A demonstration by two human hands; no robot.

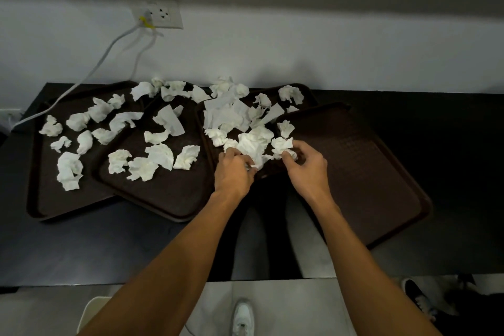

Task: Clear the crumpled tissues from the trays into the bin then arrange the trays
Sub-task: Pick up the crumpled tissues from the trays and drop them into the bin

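Note:
Several dark brown trays overlap on a black counter. The far-left tray (41, 199) and the middle tray (169, 199) carry several crumpled white tissues (161, 157). A third tray (208, 144) behind my hands holds a dense heap of tissues (231, 114). The right tray (381, 172) lies tilted over it, bare except for one tissue (285, 128) near its top left corner. My left hand (234, 170) grips a large wad of tissues (253, 144). My right hand (306, 165) pinches a smaller tissue ball (282, 146).
A white cable (90, 73) runs from a wall socket (159, 15) down past the counter's left end. A pale bin rim (91, 311) shows at the bottom left, below the counter's front edge. My white shoe (242, 318) stands on the floor.

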